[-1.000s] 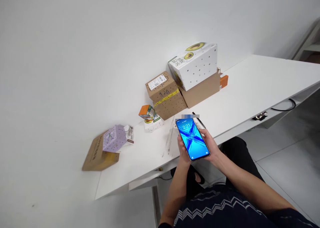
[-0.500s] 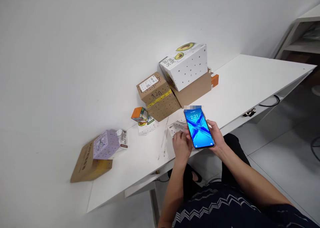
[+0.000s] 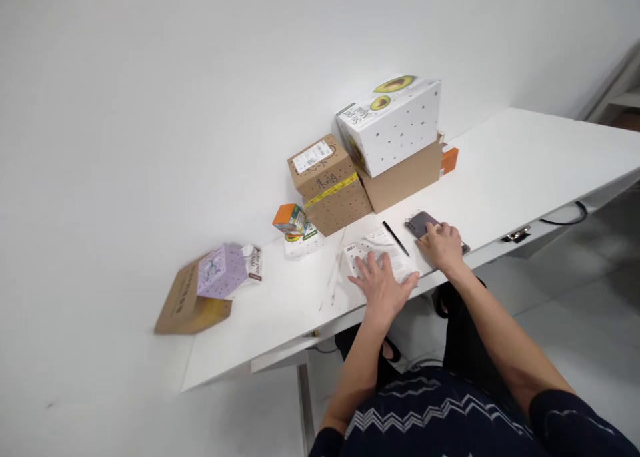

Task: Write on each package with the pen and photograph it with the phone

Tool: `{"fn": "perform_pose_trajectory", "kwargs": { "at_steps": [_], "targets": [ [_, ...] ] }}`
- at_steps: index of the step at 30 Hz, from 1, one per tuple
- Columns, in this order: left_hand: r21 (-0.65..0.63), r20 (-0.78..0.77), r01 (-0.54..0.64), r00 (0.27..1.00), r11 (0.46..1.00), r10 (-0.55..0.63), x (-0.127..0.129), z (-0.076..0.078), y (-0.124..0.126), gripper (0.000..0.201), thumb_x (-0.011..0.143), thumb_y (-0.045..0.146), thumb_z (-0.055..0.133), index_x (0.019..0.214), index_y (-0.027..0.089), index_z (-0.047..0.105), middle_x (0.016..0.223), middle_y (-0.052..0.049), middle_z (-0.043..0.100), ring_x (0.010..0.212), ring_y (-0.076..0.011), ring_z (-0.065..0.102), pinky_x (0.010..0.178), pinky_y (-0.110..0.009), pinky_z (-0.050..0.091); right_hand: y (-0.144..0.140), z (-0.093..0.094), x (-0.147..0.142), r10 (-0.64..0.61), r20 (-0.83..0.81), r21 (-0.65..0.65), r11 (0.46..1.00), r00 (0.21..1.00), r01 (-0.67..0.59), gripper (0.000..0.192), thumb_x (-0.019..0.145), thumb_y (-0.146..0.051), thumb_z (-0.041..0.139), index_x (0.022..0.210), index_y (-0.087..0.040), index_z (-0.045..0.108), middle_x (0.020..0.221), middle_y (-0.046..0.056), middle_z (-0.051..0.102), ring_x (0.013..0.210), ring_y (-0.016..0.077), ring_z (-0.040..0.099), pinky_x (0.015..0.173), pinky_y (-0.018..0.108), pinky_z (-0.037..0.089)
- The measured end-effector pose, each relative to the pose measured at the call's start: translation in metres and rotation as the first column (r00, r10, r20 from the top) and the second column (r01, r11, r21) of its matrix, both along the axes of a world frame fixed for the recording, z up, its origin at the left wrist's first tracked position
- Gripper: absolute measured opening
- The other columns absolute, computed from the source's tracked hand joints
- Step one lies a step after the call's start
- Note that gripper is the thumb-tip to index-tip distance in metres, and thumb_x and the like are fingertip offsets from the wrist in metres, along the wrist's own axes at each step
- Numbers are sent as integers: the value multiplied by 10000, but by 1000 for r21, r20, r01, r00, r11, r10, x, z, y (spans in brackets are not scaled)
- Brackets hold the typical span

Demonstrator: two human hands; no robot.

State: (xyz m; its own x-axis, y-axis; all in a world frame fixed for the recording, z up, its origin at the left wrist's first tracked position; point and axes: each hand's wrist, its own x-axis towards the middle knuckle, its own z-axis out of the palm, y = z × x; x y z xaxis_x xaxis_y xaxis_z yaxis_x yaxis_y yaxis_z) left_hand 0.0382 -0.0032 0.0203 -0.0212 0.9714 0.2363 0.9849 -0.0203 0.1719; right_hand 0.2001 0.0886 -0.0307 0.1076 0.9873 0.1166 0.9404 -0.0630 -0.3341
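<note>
My left hand (image 3: 383,289) is open, its fingers spread over a flat white dotted package (image 3: 380,242) with a barcode at one corner. Fine print covers part of that package's face; whether it is a thin box or a bag I cannot tell. My right hand (image 3: 444,247) has its fingers curled over a smartphone (image 3: 419,223), which lies back side up by the table's front edge. Part of the phone is hidden under the hand. Between the package and the phone lies a slim black pen (image 3: 396,238).
Along the wall on the white table (image 3: 540,170) stand a taped brown carton (image 3: 340,207), a white avocado-print box (image 3: 405,133) on another carton, and a small orange box (image 3: 289,218) on a white one. Leftward, a purple box (image 3: 223,270) rests on a brown carton (image 3: 183,303).
The phone, held up with its lit screen facing me before, is now face down on the table under my right hand. My left hand has spread over the white package, and the pen has come into view.
</note>
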Motion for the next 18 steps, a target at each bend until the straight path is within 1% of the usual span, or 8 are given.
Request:
{"fn": "perform_pose_trajectory", "kwargs": {
  "at_steps": [4, 6, 7, 9, 11, 12, 15, 18],
  "targets": [
    [-51, 28, -35, 999, 998, 36, -7, -3, -4, 753, 697, 722, 586, 1298, 274, 523, 1421, -249, 410, 1293, -622, 244, 782, -863, 253, 1, -4, 0, -15, 40, 63, 998, 999, 12, 512, 866, -434, 512, 1256, -105, 555, 1283, 294, 480, 1162, 427, 430, 882, 531, 371],
    [-85, 29, -37, 999, 996, 40, -6, -3, -7, 841, 680, 771, 550, 1340, 253, 493, 1441, -257, 386, 1299, -622, 234, 813, -859, 249, -5, 0, -3, -10, 7, 132, 991, 1000, 9, 505, 886, -441, 473, 1239, -94, 575, 1302, 291, 481, 1208, 433, 411, 898, 533, 373],
    [-108, 28, -38, 999, 993, 41, -4, -3, -8, 912, 655, 801, 539, 1364, 232, 471, 1459, -261, 362, 1306, -624, 215, 834, -857, 242, -10, 3, -5, 20, -35, 149, 989, 999, -15, 496, 904, -439, 435, 1221, -90, 589, 1273, 283, 513, 1200, 416, 436, 898, 515, 386],
    [-165, 21, -38, 999, 986, 42, 1, -2, -8, 1026, 614, 831, 541, 1413, 199, 414, 1500, -258, 299, 1323, -624, 168, 867, -853, 228, -25, 10, -13, 139, -151, 100, 987, 979, -124, 484, 935, -432, 351, 1161, -107, 631, 1128, 239, 617, 1092, 361, 546, 862, 460, 433],
    [-220, 15, -38, 999, 975, 42, 4, 0, -8, 1027, 643, 803, 542, 1453, 202, 350, 1534, -228, 249, 1351, -586, 149, 903, -832, 236, -42, 17, -22, 257, -272, -20, 962, 927, -272, 506, 944, -447, 306, 1141, -129, 647, 1011, 194, 672, 967, 322, 624, 819, 422, 470],
    [-243, 15, -37, 999, 969, 42, 4, 1, -8, 992, 678, 770, 536, 1469, 211, 319, 1545, -206, 237, 1365, -556, 155, 922, -814, 251, -50, 19, -27, 283, -321, -76, 944, 904, -322, 530, 942, -468, 301, 1180, -128, 630, 1018, 190, 680, 951, 321, 639, 817, 421, 479],
    [-288, 24, -33, 999, 957, 42, 0, 4, -13, 899, 748, 682, 514, 1495, 253, 258, 1562, -138, 225, 1384, -480, 184, 970, -752, 292, -70, 21, -37, 249, -448, -167, 920, 859, -354, 634, 927, -531, 295, 1334, -101, 521, 1144, 211, 656, 1048, 345, 628, 878, 457, 477],
    [-298, 31, -33, 999, 954, 45, -13, 5, -27, 888, 738, 679, 519, 1494, 289, 263, 1570, -101, 221, 1392, -464, 174, 996, -729, 281, -85, 17, -45, 216, -613, -151, 912, 760, -381, 684, 904, -591, 311, 1362, -121, 504, 1260, 192, 611, 1182, 332, 567, 982, 470, 442]
  ]
}}
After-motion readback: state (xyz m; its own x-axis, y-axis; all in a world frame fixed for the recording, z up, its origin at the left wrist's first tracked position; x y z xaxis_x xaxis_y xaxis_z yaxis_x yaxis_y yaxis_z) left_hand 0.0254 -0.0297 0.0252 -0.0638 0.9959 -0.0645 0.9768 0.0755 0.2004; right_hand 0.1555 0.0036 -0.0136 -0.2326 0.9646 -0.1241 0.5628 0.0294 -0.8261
